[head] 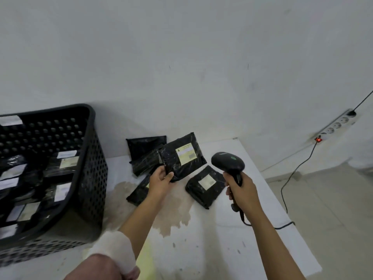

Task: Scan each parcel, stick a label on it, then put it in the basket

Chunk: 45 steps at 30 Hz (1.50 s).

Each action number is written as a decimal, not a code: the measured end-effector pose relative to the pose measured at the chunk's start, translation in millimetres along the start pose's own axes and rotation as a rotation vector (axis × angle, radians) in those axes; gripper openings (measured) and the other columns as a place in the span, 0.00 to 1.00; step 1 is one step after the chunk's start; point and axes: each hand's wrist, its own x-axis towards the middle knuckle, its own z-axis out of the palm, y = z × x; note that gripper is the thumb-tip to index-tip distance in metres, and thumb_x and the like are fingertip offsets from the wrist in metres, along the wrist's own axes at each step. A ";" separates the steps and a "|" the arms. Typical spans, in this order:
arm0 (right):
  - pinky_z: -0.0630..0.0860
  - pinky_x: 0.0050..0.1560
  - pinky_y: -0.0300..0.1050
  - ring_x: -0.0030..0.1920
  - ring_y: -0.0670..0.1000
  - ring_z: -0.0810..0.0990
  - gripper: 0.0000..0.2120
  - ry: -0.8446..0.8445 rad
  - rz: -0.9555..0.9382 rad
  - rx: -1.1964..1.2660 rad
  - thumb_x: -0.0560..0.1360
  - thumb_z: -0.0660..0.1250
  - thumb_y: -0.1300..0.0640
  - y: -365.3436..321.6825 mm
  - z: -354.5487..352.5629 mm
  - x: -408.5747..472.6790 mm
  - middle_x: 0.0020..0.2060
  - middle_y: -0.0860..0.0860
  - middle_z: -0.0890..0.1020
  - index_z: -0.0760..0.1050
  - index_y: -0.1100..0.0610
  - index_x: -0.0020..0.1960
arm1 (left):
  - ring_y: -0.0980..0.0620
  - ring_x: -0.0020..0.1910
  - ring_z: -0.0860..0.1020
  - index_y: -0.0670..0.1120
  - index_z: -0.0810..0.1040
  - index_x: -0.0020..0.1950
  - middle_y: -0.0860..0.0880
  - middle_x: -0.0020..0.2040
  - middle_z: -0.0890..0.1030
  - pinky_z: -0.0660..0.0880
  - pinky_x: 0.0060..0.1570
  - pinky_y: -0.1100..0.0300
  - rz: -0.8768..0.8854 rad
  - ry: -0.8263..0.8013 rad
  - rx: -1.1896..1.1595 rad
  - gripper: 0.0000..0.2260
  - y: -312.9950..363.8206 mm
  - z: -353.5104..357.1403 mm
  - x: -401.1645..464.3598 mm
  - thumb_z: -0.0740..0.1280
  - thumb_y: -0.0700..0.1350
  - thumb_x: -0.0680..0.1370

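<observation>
At far left, a black basket holding labelled parcels stands on the white bench. Your left hand pinches a black parcel by its lower corner, lifted. Just right, your right hand grips the scanner, aimed toward it.

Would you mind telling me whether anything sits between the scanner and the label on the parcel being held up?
Nothing visible does. The right hand aims the scanner across open air at the label on the parcel that the left hand grips by its lower corner.
</observation>
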 end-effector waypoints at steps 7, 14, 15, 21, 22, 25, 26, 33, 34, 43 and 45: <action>0.71 0.25 0.35 0.23 0.46 0.76 0.14 -0.089 -0.083 0.001 0.74 0.67 0.45 -43.6 20.5 -13.9 0.27 0.50 0.81 0.76 0.56 0.39 | 0.50 0.52 0.79 0.43 0.74 0.57 0.49 0.51 0.80 0.76 0.55 0.54 0.161 0.055 -0.028 0.09 33.7 -32.3 -15.1 0.60 0.33 0.80; 0.71 0.25 0.32 0.23 0.46 0.76 0.15 -0.082 -0.132 -0.009 0.75 0.67 0.46 -48.2 16.6 -27.3 0.25 0.51 0.80 0.75 0.57 0.38 | 0.46 0.56 0.77 0.41 0.73 0.59 0.44 0.56 0.79 0.76 0.55 0.53 0.163 0.073 -0.088 0.10 38.0 -37.1 -19.1 0.60 0.32 0.79; 0.72 0.26 0.33 0.23 0.46 0.77 0.15 -0.080 -0.129 -0.010 0.75 0.67 0.46 -48.3 14.0 -28.3 0.25 0.51 0.80 0.75 0.57 0.38 | 0.46 0.56 0.77 0.41 0.73 0.59 0.44 0.56 0.78 0.76 0.55 0.53 0.162 0.069 -0.092 0.10 37.3 -35.8 -19.7 0.60 0.32 0.79; 0.75 0.32 0.40 0.24 0.49 0.76 0.18 -0.103 -0.133 -0.028 0.75 0.67 0.44 -47.7 3.9 -34.1 0.25 0.54 0.80 0.75 0.59 0.38 | 0.44 0.59 0.77 0.39 0.72 0.61 0.42 0.57 0.78 0.73 0.63 0.46 0.141 0.051 -0.072 0.11 34.1 -29.2 -22.7 0.60 0.32 0.79; 0.75 0.32 0.39 0.24 0.48 0.76 0.18 -0.103 -0.134 -0.034 0.75 0.67 0.44 -47.8 3.3 -35.1 0.25 0.54 0.80 0.76 0.59 0.38 | 0.44 0.59 0.77 0.39 0.72 0.61 0.43 0.58 0.78 0.73 0.63 0.46 0.140 0.050 -0.064 0.11 34.2 -28.6 -23.3 0.60 0.32 0.80; 0.74 0.31 0.39 0.24 0.49 0.75 0.18 -0.108 -0.134 -0.033 0.75 0.67 0.44 -47.1 1.3 -37.6 0.25 0.55 0.80 0.75 0.60 0.38 | 0.47 0.56 0.78 0.40 0.73 0.60 0.44 0.57 0.79 0.77 0.55 0.53 0.156 0.048 -0.058 0.11 34.1 -28.1 -25.4 0.60 0.32 0.80; 0.74 0.31 0.40 0.24 0.49 0.75 0.18 -0.111 -0.134 -0.031 0.75 0.67 0.44 -46.3 0.8 -38.3 0.25 0.55 0.80 0.75 0.60 0.38 | 0.48 0.54 0.78 0.41 0.73 0.59 0.45 0.55 0.79 0.78 0.51 0.57 0.162 0.049 -0.063 0.10 33.9 -28.0 -26.3 0.60 0.32 0.79; 0.72 0.28 0.41 0.24 0.48 0.74 0.13 -0.069 -0.104 0.033 0.75 0.67 0.46 -22.3 7.1 -36.1 0.25 0.51 0.78 0.74 0.55 0.40 | 0.48 0.53 0.78 0.42 0.74 0.54 0.46 0.51 0.79 0.77 0.44 0.61 0.103 0.034 -0.063 0.08 19.6 -31.1 -28.4 0.61 0.32 0.79; 0.72 0.28 0.41 0.25 0.48 0.74 0.11 -0.065 -0.082 0.046 0.75 0.66 0.47 -12.9 9.9 -34.6 0.27 0.51 0.78 0.74 0.53 0.42 | 0.48 0.53 0.78 0.42 0.74 0.54 0.45 0.52 0.79 0.77 0.45 0.60 0.076 0.019 -0.050 0.07 14.0 -32.3 -28.1 0.61 0.33 0.79; 0.69 0.40 0.45 0.43 0.56 0.73 0.13 -0.068 0.285 -0.262 0.79 0.61 0.58 124.3 35.8 -47.6 0.52 0.63 0.73 0.66 0.62 0.60 | 0.42 0.58 0.76 0.34 0.72 0.62 0.37 0.61 0.76 0.74 0.58 0.51 -0.265 -0.055 0.064 0.12 -71.4 -53.7 -53.9 0.60 0.33 0.80; 0.72 0.46 0.48 0.47 0.59 0.74 0.16 -0.067 0.321 -0.368 0.78 0.63 0.59 143.4 37.3 -56.1 0.56 0.62 0.70 0.65 0.64 0.62 | 0.42 0.56 0.76 0.32 0.71 0.63 0.36 0.60 0.76 0.75 0.55 0.52 -0.323 -0.097 0.082 0.12 -86.1 -55.3 -64.0 0.60 0.32 0.80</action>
